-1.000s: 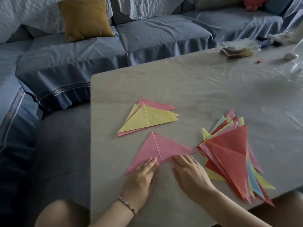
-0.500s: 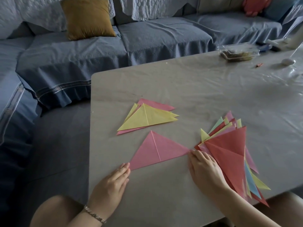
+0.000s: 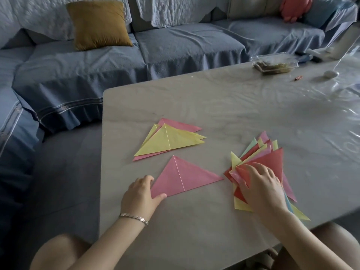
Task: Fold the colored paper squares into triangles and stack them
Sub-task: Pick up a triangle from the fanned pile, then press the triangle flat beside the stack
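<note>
We're pinching the left corner of the pink triangle [image 3: 185, 180] with the left hand [image 3: 141, 193] near the desk's [image 3: 214, 106] near edge, while the right hand [image 3: 263, 188] is gripping the fanned pile [image 3: 272, 158] just right of it, fingers curled over its left corner.

Right hand [image 3: 261, 190] now atop paper pile [image 3: 272, 160]

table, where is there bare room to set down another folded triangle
Widest bare patch: the table middle, between the yellow-topped stack, the fanned pile and the clear container at the far edge. Also the near strip below the pink triangle. Crowded: around that triangle, hemmed by stack, pile, left hand and right hand.
</note>
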Available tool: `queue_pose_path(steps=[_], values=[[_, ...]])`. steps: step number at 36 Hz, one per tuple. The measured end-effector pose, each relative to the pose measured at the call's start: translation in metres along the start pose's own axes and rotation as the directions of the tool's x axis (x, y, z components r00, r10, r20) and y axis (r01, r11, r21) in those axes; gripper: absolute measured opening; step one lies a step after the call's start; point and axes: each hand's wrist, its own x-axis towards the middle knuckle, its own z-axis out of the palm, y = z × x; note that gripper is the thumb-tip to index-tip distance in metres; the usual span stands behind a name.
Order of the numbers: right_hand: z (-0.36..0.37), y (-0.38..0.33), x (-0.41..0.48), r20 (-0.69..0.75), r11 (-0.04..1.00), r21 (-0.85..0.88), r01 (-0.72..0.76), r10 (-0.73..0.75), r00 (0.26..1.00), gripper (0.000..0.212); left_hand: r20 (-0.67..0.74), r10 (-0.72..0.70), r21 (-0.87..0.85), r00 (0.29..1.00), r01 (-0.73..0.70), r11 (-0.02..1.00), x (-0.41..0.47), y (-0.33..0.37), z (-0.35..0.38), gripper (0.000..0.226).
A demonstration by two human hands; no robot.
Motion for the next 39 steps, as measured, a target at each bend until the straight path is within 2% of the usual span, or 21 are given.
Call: queue_pose_path(steps=[2,4,7,11,13,16,19,24,26,28,29,30,31,32,34,35,37,39], values=[[-0.002,0.009,0.003,0.134,0.993,-0.096,-0.073,0.086,0.987,0.056,0.040,-0.042,-0.005,0.998,0.042,0.999,0.006,0.005,0.001,0.055],[-0.001,0.015,0.003,0.194,0.984,-0.164,-0.073,0.105,0.975,0.060,0.089,-0.088,-0.003,0.992,0.089,0.996,0.010,0.006,0.002,0.055],[-0.002,0.017,0.004,0.180,0.985,-0.167,-0.045,0.075,0.981,0.052,0.135,-0.132,-0.069,0.982,0.142,0.987,0.014,0.005,0.002,0.050],[-0.008,0.018,0.007,0.194,0.981,-0.191,-0.038,0.076,0.978,0.027,0.140,-0.134,-0.095,0.981,0.148,0.984,0.014,0.002,0.003,0.028],[-0.010,0.019,0.007,0.197,0.983,-0.173,-0.061,0.095,0.976,0.024,0.092,-0.101,-0.115,0.991,0.111,0.987,0.014,0.002,0.000,0.017],[-0.014,0.018,0.005,0.190,0.988,-0.134,-0.077,0.102,0.977,0.030,-0.043,-0.043,-0.236,0.998,0.031,0.971,0.017,0.008,-0.012,0.016],[-0.014,0.012,0.002,0.187,0.991,-0.122,-0.049,0.071,0.980,0.033,-0.193,0.003,-0.281,0.981,-0.058,0.958,0.034,0.020,-0.035,0.015],[-0.024,-0.016,-0.006,0.179,1.000,-0.025,-0.017,0.021,0.984,0.034,-0.271,-0.036,-0.264,0.962,-0.038,0.964,0.083,0.027,-0.058,0.024],[-0.023,-0.027,-0.010,0.196,0.999,0.028,-0.018,0.012,0.980,0.040,-0.318,-0.042,-0.140,0.947,-0.003,0.990,0.092,0.029,-0.060,0.039],[-0.022,-0.039,-0.013,0.202,0.994,0.104,-0.024,0.002,0.979,0.045,-0.365,0.031,-0.067,0.931,-0.059,0.996,0.086,0.038,-0.057,0.046],[-0.020,-0.044,-0.014,0.196,0.990,0.143,-0.021,-0.008,0.981,0.046,-0.366,0.081,-0.107,0.927,-0.128,0.986,0.079,0.044,-0.053,0.044],[-0.019,-0.051,-0.015,0.189,0.985,0.171,-0.015,-0.018,0.982,0.046,-0.326,0.108,-0.210,0.939,-0.183,0.960,0.069,0.051,-0.048,0.041],[-0.017,-0.058,-0.016,0.188,0.981,0.193,-0.010,-0.026,0.982,0.046,-0.212,0.105,-0.356,0.972,-0.177,0.918,0.057,0.058,-0.043,0.040],[-0.014,-0.064,-0.017,0.189,0.978,0.207,-0.001,-0.039,0.981,0.047,-0.032,0.108,-0.490,0.994,-0.109,0.865,0.043,0.065,-0.038,0.042],[-0.007,-0.077,-0.021,0.207,0.972,0.232,0.029,-0.078,0.975,0.048,0.270,0.166,-0.644,0.949,0.049,0.764,0.021,0.076,-0.023,0.040],[-0.003,-0.084,-0.023,0.221,0.966,0.255,0.047,-0.105,0.970,0.050,0.335,0.192,-0.692,0.922,0.102,0.715,0.012,0.079,-0.016,0.029],[0.003,-0.094,-0.027,0.259,0.950,0.295,0.099,-0.179,0.949,0.057,0.341,0.186,-0.768,0.921,0.159,0.621,0.002,0.084,-0.008,0.010],[0.008,-0.098,-0.031,0.293,0.939,0.309,0.149,-0.244,0.924,0.052,0.321,0.101,-0.791,0.942,0.208,0.575,0.003,0.081,-0.005,0.015]])
